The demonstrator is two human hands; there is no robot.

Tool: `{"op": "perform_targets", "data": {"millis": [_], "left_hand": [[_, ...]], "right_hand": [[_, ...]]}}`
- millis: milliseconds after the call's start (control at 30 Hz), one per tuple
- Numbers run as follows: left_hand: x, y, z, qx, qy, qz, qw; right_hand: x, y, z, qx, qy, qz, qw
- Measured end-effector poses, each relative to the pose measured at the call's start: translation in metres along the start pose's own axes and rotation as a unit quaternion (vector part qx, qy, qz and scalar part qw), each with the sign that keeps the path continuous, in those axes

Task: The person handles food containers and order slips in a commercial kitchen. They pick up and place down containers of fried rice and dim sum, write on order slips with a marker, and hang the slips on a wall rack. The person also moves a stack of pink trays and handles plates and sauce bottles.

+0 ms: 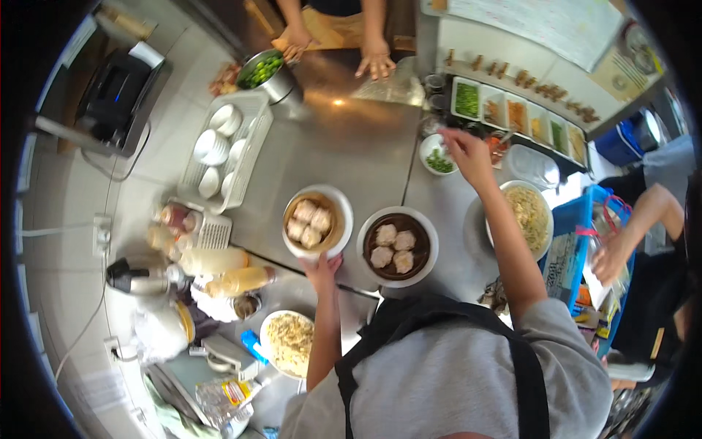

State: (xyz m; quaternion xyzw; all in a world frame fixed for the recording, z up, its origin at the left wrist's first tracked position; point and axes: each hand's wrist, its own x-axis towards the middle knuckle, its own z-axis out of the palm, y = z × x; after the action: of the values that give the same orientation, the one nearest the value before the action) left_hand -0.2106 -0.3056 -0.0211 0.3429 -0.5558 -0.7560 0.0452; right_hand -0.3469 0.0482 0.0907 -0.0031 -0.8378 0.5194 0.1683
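Note:
A white plate [344, 236] bears a bamboo steamer [299, 208] of siu mai dumplings; my left hand [322, 269] touches the plate's near rim. To its right, several more dumplings [386, 235] sit in a dark round steamer on another white plate [433, 241]. My right hand [466, 153] is raised at the edge of a small white bowl of chopped green herbs [439, 160], with its fingertips drawn together. Whether anything is between those fingertips cannot be told. A plate of fried rice [521, 219] lies partly behind my right forearm.
Across the steel table, a co-worker's hands [375, 57] rest near a metal pot of green limes [269, 71]. A white basket of bowls [255, 148] stands left, sauce bottles [214, 260] below it. Topping trays [515, 115] line the right; another person's arm [620, 247] is by a blue crate [570, 274].

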Motion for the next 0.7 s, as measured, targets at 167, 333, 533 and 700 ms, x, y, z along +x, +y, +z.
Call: {"op": "perform_targets", "data": {"millis": [167, 333, 533, 700], "left_hand": [[0.06, 0.017, 0.048, -0.047, -0.091, 0.089, 0.991], [0.149, 0.046, 0.134, -0.051, -0.017, 0.022, 0.998], [0.198, 0.06, 0.175, -0.013, -0.049, -0.013, 0.999], [0.165, 0.033, 0.157, -0.033, -0.098, 0.032, 0.994]], "right_hand": [[-0.115, 0.032, 0.028, -0.084, -0.097, -0.026, 0.991], [-0.196, 0.009, 0.025, -0.115, -0.121, 0.061, 0.984], [-0.216, 0.031, 0.023, -0.141, -0.148, 0.121, 0.971], [-0.214, 0.036, 0.035, -0.089, -0.207, 0.284, 0.932]]}}
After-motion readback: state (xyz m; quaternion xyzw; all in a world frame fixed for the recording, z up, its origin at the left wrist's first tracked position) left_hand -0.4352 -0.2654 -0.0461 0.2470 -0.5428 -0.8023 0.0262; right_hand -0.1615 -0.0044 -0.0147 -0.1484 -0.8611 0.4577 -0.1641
